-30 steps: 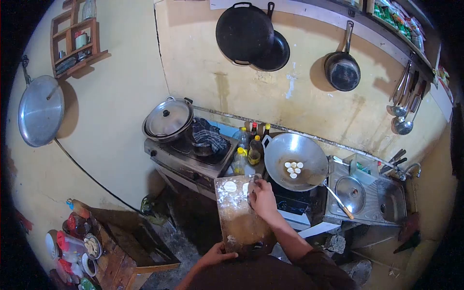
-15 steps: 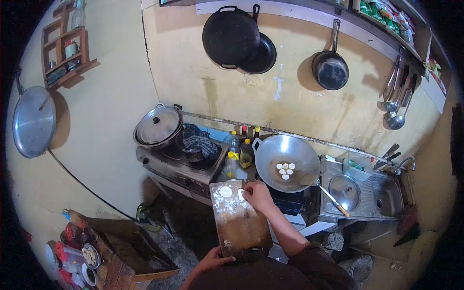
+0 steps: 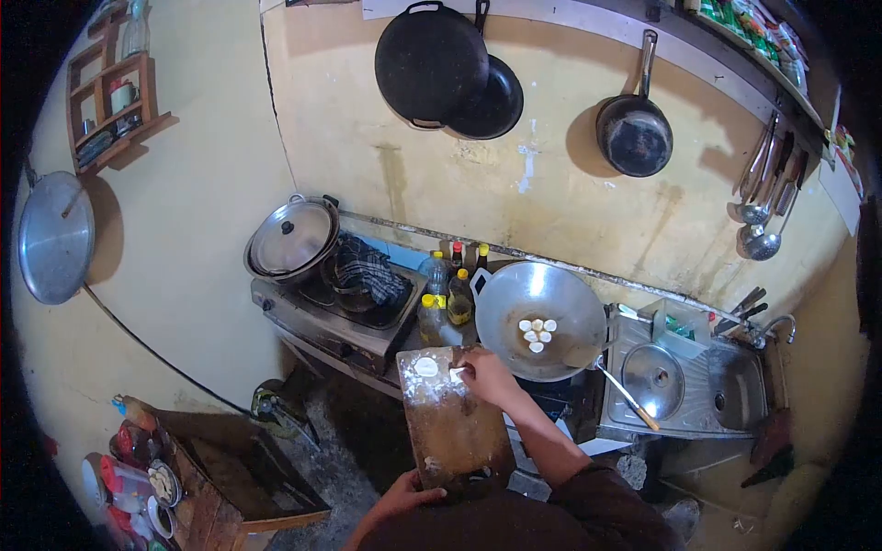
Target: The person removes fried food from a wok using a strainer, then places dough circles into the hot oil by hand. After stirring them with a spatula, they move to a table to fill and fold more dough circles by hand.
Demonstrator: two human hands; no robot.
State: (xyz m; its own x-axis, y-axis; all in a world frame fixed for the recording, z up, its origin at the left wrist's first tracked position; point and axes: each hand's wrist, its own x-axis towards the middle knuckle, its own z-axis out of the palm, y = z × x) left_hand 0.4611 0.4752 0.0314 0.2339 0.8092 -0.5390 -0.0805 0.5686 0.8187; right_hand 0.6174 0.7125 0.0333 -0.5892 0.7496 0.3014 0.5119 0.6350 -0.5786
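My left hand (image 3: 410,497) grips the near end of a floured wooden board (image 3: 457,432), thumb on top. At the board's far right corner my right hand (image 3: 484,375) pinches a white dough disc (image 3: 457,375). Another white disc (image 3: 426,367) lies flat near the far left corner. Beyond the board, a large wok (image 3: 542,298) holds several small white rounds (image 3: 537,336) grouped at its bottom.
A stove (image 3: 344,335) with a lidded pot (image 3: 292,237) and a dark cloth (image 3: 369,273) stands left. Bottles (image 3: 458,298) stand beside the wok. A spatula (image 3: 628,395) reaches from the wok over the sink (image 3: 737,390). Pans (image 3: 634,136) hang on the wall.
The camera view has shifted slightly. The right hand's disc now looks tilted and partly lifted at the board's edge. My left hand keeps its grip on the board.
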